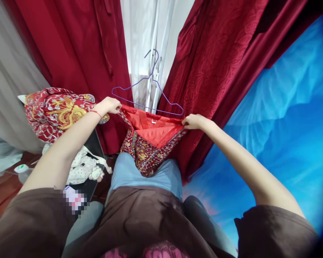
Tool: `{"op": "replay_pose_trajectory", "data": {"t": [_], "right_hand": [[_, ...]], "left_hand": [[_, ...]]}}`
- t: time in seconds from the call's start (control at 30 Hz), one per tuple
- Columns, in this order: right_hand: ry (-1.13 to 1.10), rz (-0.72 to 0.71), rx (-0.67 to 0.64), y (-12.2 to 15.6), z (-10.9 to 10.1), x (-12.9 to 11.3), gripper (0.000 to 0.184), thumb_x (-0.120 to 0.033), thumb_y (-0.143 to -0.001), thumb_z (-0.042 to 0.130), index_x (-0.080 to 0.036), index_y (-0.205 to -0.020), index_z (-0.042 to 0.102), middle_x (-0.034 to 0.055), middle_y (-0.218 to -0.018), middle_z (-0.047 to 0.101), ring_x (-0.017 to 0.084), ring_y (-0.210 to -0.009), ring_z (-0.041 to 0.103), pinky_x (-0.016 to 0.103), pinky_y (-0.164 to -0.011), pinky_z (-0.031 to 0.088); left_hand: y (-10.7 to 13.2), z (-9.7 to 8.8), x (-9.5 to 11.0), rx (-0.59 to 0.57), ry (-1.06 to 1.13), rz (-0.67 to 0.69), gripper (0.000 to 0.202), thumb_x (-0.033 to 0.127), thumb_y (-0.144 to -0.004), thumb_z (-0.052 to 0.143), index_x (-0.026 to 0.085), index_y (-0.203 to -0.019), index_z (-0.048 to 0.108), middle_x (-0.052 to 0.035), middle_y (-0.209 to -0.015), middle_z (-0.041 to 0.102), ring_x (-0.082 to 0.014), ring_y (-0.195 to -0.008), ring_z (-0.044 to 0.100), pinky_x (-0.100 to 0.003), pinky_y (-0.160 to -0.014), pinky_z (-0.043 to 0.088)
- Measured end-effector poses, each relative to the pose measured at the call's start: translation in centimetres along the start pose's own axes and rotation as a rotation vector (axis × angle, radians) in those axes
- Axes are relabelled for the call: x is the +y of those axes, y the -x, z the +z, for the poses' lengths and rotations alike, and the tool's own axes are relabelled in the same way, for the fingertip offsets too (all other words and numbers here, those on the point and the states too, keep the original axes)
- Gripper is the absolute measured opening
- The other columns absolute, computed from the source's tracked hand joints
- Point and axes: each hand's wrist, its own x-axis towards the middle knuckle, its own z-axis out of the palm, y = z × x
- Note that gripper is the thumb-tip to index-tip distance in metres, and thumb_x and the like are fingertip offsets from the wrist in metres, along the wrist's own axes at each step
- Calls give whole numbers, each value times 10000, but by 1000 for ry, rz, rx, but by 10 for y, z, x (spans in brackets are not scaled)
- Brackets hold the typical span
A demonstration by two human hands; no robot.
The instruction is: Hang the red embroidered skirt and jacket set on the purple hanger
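I hold a red garment (pixel 150 138) with gold and silver embroidery and a plain red lining stretched out in front of me. My left hand (pixel 111 105) is closed on its left top edge. My right hand (pixel 193 122) is closed on its right top edge. A purple wire hanger (pixel 150 87) hangs just behind and above the garment, its bottom wire close to both hands. The garment's lower tip droops onto my lap (pixel 145 175).
Dark red curtains (pixel 78 46) hang left and right, with white cloth (pixel 148 36) between them. Another red embroidered garment (pixel 56 113) lies on a chair at the left, over a white dotted cloth (pixel 83 168). A blue backdrop (pixel 285 118) fills the right side.
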Motion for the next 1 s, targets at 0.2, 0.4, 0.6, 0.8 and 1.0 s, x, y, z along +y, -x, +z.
{"op": "replay_pose_trajectory", "data": {"t": [0.2,0.4,0.6,0.8,1.0], "right_hand": [[-18,-124,204,3,7,-55,211,-326,-920,615,-196,-831,757,117,-889,761,252,-899,711,343,-805,471],[-544,-114,322,-18,12,-66,269,-346,-860,624,-192,-663,725,48,-826,717,210,-909,652,303,-790,494],[-1253,-29,35,-21,31,-67,190,-352,-749,659,-177,-681,688,0,-676,683,146,-675,610,264,-692,506],[-918,33,190,-24,36,-82,48,-152,-756,590,-189,-760,561,-33,-637,584,113,-579,489,227,-571,383],[-619,-95,271,-26,29,-99,266,-204,-920,483,-219,-1159,600,55,-943,735,179,-755,652,257,-650,404]], "left_hand": [[9,-16,26,-33,45,-11,645,434,-777,732,153,-1337,582,-185,-1117,740,-320,-1046,702,-312,-820,467],[8,-11,25,-117,49,-55,380,484,-730,783,277,-1047,761,-86,-1069,762,-291,-1053,682,-295,-817,453],[15,7,15,189,210,119,223,415,-715,770,231,-842,770,-78,-1202,676,-284,-1180,565,-332,-932,440],[15,10,15,-38,368,114,233,431,-743,701,245,-883,715,-11,-974,736,-206,-945,652,-256,-763,444],[28,-1,37,10,119,-4,413,417,-844,657,192,-1189,621,-156,-1164,721,-308,-1080,684,-307,-798,473]]}}
